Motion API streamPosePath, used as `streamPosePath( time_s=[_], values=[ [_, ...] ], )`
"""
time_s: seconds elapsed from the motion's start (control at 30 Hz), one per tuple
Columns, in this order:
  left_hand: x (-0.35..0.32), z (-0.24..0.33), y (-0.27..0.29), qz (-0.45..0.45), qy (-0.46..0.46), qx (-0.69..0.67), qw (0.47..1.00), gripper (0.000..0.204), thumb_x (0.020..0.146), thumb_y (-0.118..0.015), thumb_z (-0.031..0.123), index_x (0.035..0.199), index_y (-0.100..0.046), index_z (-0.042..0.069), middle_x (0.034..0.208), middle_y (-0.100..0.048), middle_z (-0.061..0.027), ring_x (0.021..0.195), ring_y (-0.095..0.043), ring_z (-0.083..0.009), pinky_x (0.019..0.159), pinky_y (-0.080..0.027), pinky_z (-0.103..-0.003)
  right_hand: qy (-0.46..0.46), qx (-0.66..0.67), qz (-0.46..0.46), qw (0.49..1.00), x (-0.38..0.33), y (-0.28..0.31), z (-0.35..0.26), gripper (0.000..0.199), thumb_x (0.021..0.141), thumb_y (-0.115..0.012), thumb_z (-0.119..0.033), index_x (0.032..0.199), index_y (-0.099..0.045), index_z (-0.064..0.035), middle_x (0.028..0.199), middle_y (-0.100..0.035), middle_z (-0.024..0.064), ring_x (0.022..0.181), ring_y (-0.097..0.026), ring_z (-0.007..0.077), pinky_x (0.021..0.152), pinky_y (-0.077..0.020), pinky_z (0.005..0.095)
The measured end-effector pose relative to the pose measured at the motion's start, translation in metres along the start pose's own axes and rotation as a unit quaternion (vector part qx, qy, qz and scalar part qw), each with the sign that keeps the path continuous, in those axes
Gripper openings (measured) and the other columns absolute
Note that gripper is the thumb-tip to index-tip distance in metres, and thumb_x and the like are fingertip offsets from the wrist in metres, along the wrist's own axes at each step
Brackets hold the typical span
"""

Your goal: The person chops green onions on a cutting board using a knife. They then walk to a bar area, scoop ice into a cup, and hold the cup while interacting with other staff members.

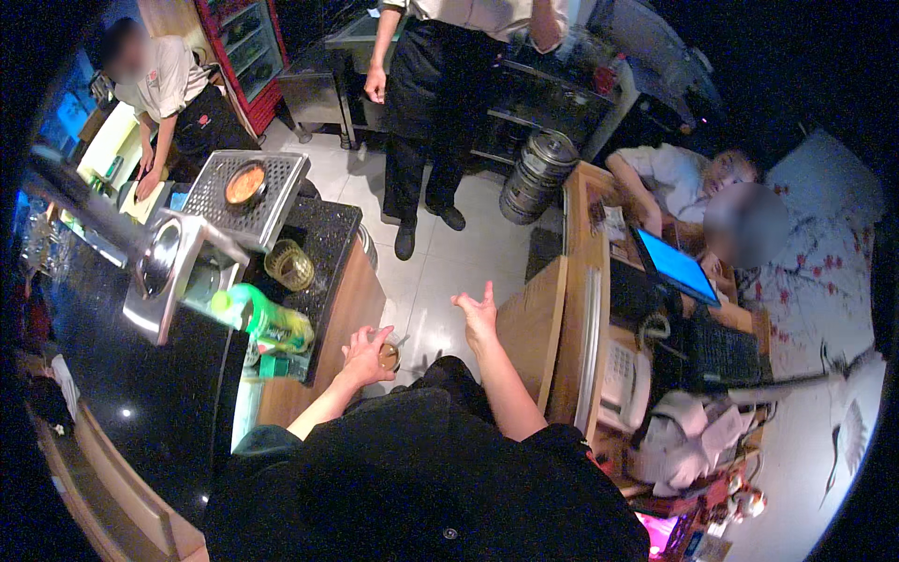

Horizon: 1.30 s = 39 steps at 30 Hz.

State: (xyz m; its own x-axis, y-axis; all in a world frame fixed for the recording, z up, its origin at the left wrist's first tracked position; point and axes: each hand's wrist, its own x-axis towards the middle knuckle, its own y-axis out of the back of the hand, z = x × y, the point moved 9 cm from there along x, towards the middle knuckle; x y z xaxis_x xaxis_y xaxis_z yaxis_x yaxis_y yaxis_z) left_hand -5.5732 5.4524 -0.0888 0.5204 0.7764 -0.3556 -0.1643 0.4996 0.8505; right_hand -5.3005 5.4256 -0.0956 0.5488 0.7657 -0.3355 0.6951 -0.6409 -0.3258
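My left hand (363,358) is wrapped over a small drinking glass (390,357) with something brownish in it, held low in front of my body beside the counter's wooden side. My right hand (479,314) is raised over the floor gap, fingers apart, with nothing in it. Nearest my left hand, on the dark counter (328,245), a green plastic bottle (272,321) leans to one side. Behind the bottle stands a patterned glass tumbler (289,265). Farther back, a perforated metal drip tray (214,192) carries a round bowl (245,184) with orange-brown contents.
A person in dark trousers (421,112) stands ahead on the tiled floor (421,272). Others are at the far-left counter and behind the right desk, near a tablet (676,267), telephone (622,379) and keyboard (726,345). A metal keg (540,176) stands by the desk's end.
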Motion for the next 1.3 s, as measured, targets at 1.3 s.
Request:
streamPosePath(
  time_s=[1.3],
  values=[
    [0.452,-0.079,0.312,0.249,0.301,-0.148,0.909,0.094,0.060,-0.083,0.017,0.145,-0.045,0.029,0.139,-0.039,-0.0159,0.130,-0.039,-0.0405,0.101,-0.043,-0.055,-0.257,0.024,-0.206,0.944,0.629,-0.214,-0.078,0.110,0.081,-0.067,-0.007,0.158,0.007,-0.0333,0.106,-0.061,0.0050,0.091,-0.060,0.0184,0.102,-0.0336,0.0628]
  ],
)
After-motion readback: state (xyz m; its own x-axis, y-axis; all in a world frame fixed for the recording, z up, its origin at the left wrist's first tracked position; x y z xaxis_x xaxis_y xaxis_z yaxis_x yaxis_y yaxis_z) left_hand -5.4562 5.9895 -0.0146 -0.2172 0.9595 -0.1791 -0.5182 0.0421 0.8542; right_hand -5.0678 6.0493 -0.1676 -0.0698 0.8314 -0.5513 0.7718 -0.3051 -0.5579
